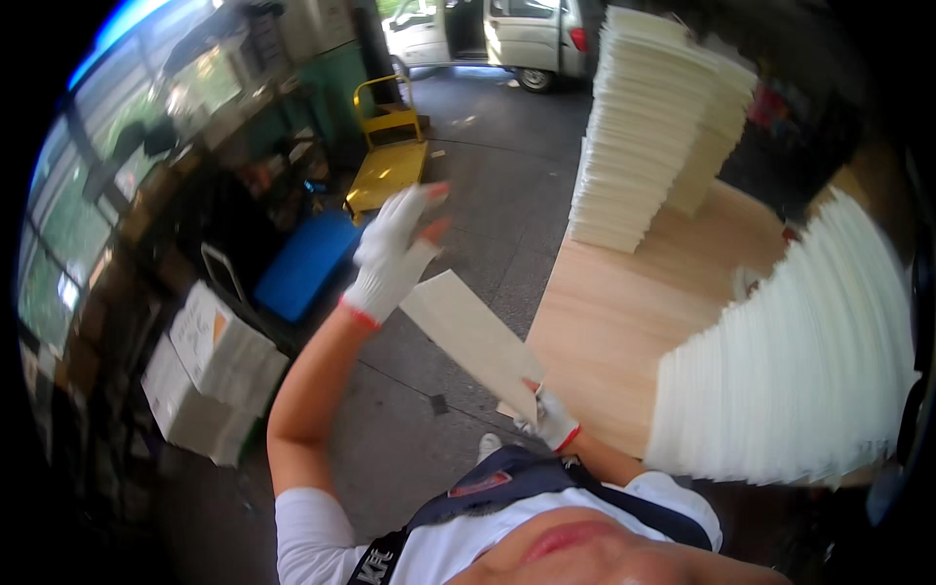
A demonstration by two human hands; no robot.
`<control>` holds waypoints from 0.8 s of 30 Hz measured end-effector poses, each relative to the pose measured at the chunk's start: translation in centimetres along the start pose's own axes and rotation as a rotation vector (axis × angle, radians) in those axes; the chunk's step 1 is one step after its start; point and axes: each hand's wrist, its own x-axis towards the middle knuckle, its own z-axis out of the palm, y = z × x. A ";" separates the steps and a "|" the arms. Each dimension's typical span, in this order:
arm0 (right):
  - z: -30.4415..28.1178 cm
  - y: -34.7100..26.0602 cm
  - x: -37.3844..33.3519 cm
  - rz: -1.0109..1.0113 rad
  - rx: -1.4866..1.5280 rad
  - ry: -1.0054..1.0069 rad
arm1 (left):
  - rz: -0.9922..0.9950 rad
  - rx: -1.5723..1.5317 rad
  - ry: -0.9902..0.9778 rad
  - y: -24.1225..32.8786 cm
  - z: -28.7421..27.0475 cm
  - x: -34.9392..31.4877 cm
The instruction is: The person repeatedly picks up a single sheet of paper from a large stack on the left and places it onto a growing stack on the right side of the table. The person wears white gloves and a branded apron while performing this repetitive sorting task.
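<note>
My left hand [388, 249], in a white glove with a red cuff and bare fingertips, is raised beyond the far end of a pale flat strip [468, 331]. Its fingers and thumb are apart, with nothing between them. Near my body, my right hand [551, 421], gloved the same way, grips the near end of that strip, which slants away to the left above the floor. Whether it is one sheet or a few thin ones, I cannot tell. A wooden tabletop [604, 336] lies just right of the strip.
Tall stacks of white sheets stand on the table, one at the far side [634, 136] and a leaning one at the right [780, 380]. To the left are white boxes [210, 370], a blue platform cart [307, 263] and a yellow trolley [390, 175]. A van [487, 39] is parked beyond.
</note>
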 end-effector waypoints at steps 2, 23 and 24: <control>0.7 -1.6 3.0 -0.026 0.125 -0.115 | 0.272 0.182 -0.048 1.0 1.4 7.2; 4.3 -2.3 13.2 -1.169 0.292 0.149 | 0.698 -0.303 0.063 3.2 18.6 39.6; 6.1 -2.9 13.6 -1.111 0.406 0.371 | 0.717 -0.345 0.075 2.0 18.4 39.4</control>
